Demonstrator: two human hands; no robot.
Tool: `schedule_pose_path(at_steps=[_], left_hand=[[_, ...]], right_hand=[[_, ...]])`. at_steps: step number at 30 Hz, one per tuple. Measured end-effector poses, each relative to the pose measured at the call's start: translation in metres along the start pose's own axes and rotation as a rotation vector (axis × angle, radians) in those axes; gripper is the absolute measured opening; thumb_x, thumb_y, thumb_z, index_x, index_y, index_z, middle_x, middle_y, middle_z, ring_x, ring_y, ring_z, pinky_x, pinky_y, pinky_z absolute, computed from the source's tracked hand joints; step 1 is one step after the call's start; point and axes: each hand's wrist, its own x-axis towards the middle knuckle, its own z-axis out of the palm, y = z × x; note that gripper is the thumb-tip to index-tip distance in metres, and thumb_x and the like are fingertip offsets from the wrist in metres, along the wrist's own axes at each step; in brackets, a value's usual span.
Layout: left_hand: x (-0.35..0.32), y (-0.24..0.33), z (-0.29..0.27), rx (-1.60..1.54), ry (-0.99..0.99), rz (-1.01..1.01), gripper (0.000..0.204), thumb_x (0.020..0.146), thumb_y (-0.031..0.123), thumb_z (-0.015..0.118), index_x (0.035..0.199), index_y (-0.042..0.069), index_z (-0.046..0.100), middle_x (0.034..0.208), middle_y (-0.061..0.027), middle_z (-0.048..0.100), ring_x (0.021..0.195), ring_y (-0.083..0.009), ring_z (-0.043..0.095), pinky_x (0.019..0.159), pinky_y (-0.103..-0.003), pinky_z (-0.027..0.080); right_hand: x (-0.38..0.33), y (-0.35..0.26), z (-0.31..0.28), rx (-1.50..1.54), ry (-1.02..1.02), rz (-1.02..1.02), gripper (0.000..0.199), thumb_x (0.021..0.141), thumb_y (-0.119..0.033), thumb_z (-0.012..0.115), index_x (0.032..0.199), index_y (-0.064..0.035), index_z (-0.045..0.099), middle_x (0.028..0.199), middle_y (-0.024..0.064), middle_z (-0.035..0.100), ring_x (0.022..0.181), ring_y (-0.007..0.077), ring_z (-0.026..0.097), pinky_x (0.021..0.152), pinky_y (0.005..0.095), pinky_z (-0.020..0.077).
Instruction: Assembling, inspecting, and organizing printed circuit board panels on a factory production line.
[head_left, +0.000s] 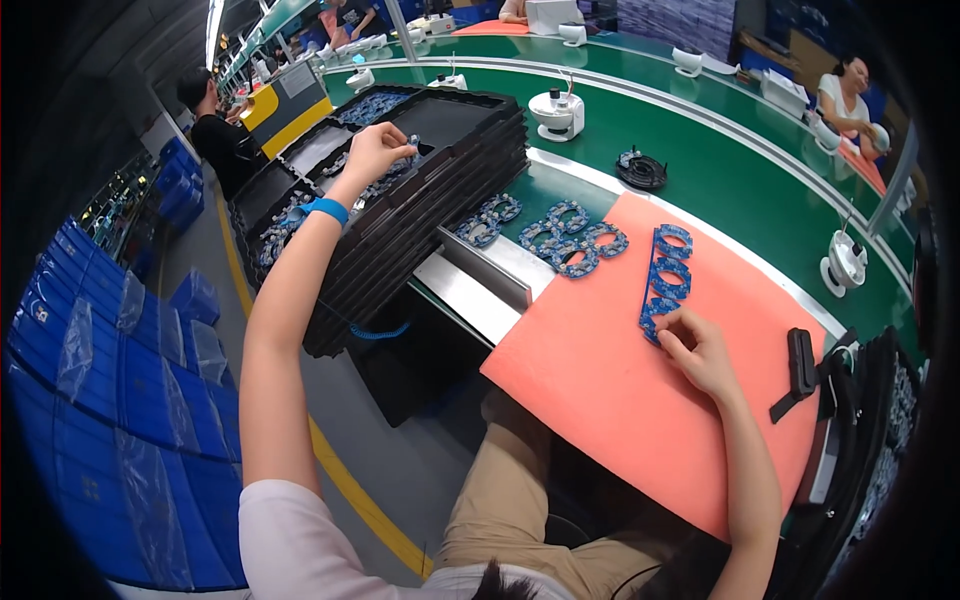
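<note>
Blue ring-shaped circuit boards (570,235) in loose clusters at the far edge of a salmon mat (620,400) on the counter (700,165). One strip of joined rings (668,280) lying apart, pinched at its near end by the right hand (700,352), fingers curled closed. Left hand (375,152) stretched out to a stack of black trays (440,190), fingertips closed on a small blue part above the top tray. Seemingly midway: several boards out, more left in side trays. Exact grip on the small part hard to make out; trays at far right cut off by the dark rim.
</note>
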Motion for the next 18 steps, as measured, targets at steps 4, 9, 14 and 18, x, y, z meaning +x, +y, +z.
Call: schedule_pose_path(at_steps=[4, 9, 14, 18], left_hand=[[-0.005, 0.001, -0.005, 0.164, -0.029, 0.062, 0.028, 0.066, 0.028, 0.075, 0.076, 0.004, 0.067, 0.069, -0.0087, 0.062, 0.062, -0.0177, 0.059, 0.059, -0.029, 0.047], [-0.009, -0.001, -0.002, 0.217, -0.02, 0.008, 0.026, 0.068, 0.029, 0.073, 0.075, 0.005, 0.066, 0.066, -0.0069, 0.062, 0.06, -0.0165, 0.059, 0.057, -0.028, 0.046], [-0.013, 0.011, -0.001, 0.316, -0.056, 0.07, 0.026, 0.07, 0.031, 0.069, 0.077, 0.007, 0.065, 0.07, -0.0107, 0.063, 0.067, -0.0254, 0.061, 0.065, -0.035, 0.046], [-0.015, 0.005, -0.002, 0.388, -0.075, 0.114, 0.024, 0.07, 0.032, 0.067, 0.074, 0.009, 0.065, 0.075, -0.012, 0.063, 0.079, -0.0289, 0.058, 0.075, -0.036, 0.04]], right_hand=[[0.001, 0.001, 0.0, 0.074, 0.005, -0.024, 0.008, 0.082, -0.007, 0.056, 0.085, -0.0006, 0.057, 0.066, 0.001, 0.057, 0.056, 0.0057, 0.052, 0.053, 0.0204, 0.0411], [0.001, -0.003, -0.001, 0.112, 0.024, -0.044, 0.008, 0.082, -0.007, 0.055, 0.085, -0.0006, 0.057, 0.065, 0.001, 0.057, 0.056, 0.0064, 0.053, 0.053, 0.021, 0.0417], [-0.001, 0.003, -0.004, -0.006, -0.003, -0.096, 0.007, 0.082, -0.007, 0.055, 0.086, -0.0014, 0.057, 0.062, 0.0015, 0.055, 0.053, 0.0059, 0.05, 0.05, 0.0215, 0.0394], [-0.004, 0.001, -0.004, 0.047, 0.02, -0.096, 0.008, 0.082, -0.007, 0.055, 0.087, -0.0019, 0.056, 0.059, 0.0018, 0.053, 0.052, 0.006, 0.048, 0.049, 0.0219, 0.0376]])
